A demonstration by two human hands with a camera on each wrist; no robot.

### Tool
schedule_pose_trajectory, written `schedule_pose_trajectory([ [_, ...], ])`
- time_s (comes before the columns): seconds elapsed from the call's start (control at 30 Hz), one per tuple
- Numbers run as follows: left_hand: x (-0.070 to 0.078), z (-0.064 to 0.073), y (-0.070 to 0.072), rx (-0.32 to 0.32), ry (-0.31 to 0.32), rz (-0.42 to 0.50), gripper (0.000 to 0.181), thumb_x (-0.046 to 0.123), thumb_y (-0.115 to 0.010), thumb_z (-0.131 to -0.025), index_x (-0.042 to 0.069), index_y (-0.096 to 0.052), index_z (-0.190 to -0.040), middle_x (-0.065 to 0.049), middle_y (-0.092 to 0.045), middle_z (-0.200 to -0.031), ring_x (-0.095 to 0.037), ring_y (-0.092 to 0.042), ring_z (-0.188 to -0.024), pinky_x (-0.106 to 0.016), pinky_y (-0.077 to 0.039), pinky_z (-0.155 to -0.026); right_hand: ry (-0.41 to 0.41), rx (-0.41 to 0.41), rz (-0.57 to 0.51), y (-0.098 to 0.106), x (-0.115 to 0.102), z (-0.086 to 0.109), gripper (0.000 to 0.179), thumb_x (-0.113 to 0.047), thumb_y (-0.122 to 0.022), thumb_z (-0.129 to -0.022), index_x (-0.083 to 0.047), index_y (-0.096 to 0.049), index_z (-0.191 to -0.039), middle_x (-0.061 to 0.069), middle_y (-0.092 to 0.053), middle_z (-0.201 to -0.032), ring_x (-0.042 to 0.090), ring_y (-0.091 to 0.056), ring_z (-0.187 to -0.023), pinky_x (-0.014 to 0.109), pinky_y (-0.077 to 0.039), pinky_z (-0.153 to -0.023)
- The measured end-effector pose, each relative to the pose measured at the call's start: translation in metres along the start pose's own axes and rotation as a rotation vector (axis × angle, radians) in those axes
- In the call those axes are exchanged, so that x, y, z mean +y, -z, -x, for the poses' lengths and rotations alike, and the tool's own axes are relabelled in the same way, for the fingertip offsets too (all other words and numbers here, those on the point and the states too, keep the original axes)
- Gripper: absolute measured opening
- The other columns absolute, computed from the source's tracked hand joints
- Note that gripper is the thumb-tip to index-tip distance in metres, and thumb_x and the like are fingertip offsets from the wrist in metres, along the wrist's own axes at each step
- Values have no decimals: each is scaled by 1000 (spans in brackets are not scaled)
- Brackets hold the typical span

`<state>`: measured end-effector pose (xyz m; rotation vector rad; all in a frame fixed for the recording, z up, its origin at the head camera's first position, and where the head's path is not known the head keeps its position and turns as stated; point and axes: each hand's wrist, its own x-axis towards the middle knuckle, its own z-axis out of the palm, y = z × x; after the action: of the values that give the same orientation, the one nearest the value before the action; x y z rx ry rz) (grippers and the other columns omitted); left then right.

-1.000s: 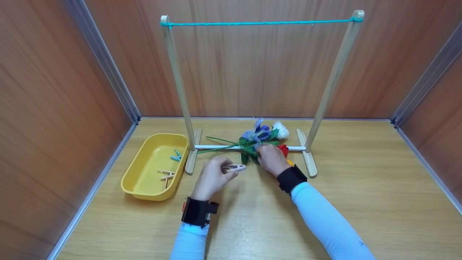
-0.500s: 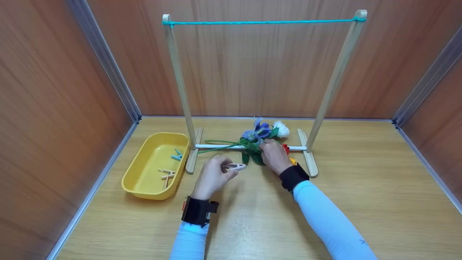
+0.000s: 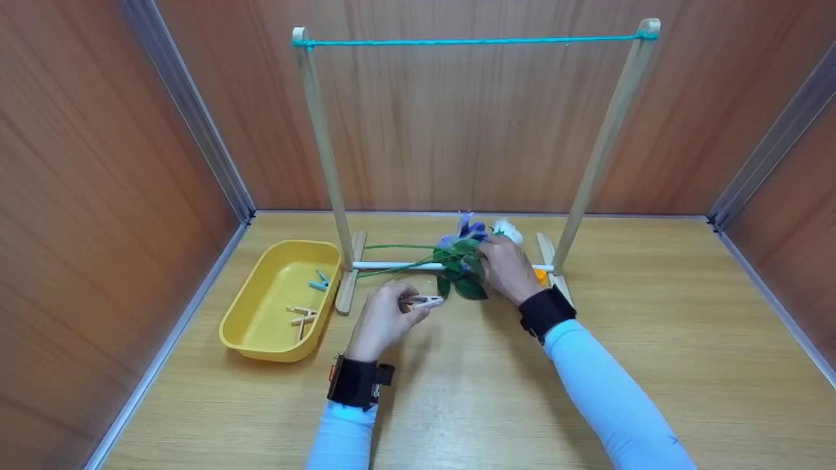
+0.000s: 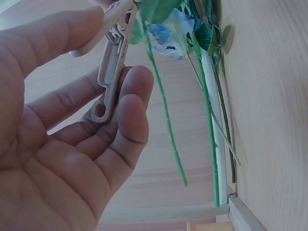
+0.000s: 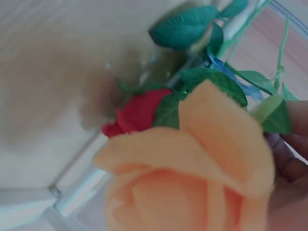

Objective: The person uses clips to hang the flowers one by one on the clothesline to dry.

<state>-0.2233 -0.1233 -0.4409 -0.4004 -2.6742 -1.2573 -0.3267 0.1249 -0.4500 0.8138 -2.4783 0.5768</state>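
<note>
My left hand (image 3: pixel 385 320) holds a pale clothespin (image 3: pixel 426 301) between thumb and fingers, left of the flowers and low over the table. In the left wrist view the clothespin (image 4: pixel 113 62) shows its spring, the thumb on one leg and the fingers behind the other. My right hand (image 3: pixel 511 267) pinches an orange rose (image 5: pixel 187 178) just under its bloom, which fills much of the right wrist view. Beneath it lie a red rose (image 5: pixel 142 110), a blue flower (image 3: pixel 465 230) and a white flower (image 3: pixel 506 230), with green leaves and stems over the white bar (image 3: pixel 398 266).
A wooden stand with two posts (image 3: pixel 321 130) carries a turquoise cord (image 3: pixel 470 42) across its top. To the left, a yellow basin (image 3: pixel 255 326) holds a blue clothespin (image 3: pixel 320 282) and several pale ones (image 3: pixel 302 318). Wood-grain panels (image 3: pixel 470 143) enclose the table (image 3: pixel 653 339) behind and at both sides.
My right hand has shifted right and slightly away from me along the flowers, and one green stem has lifted and moved with it. The left hand with the clothespin stays put.
</note>
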Motion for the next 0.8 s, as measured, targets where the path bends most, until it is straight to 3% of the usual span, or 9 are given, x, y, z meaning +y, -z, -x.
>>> schedule_pose_trajectory([
  [0.33, 0, 1, 1, 10, 31, -7, 22, 11, -82, -87, 4, -75, -106, -9, -69, -99, -24, -65, -83, -32, -53, -70, -28, 26, -57, 32, 0, 3, 9, 8, -67, -90, 5, -75, -92, 17, -66, -90, 33, -63, -83, 45, -59, -77],
  [0.53, -1, 1, 4, 38, -20, -2, 23, 9, -82, -87, 0, -75, -106, -13, -71, -100, -33, -68, -85, -33, -55, -70, -43, 41, -75, 53, 1, 14, 8, 8, -69, -91, 4, -75, -92, 17, -67, -91, 33, -61, -83, 47, -59, -79],
  [0.8, 3, 2, 10, 54, -37, -6, 23, 8, -82, -86, 2, -75, -107, -12, -70, -100, -30, -68, -85, -32, -55, -70, -7, 76, -71, 63, 3, 37, 10, 9, -69, -90, 3, -76, -90, 14, -67, -86, 32, -59, -80, 49, -57, -86],
])
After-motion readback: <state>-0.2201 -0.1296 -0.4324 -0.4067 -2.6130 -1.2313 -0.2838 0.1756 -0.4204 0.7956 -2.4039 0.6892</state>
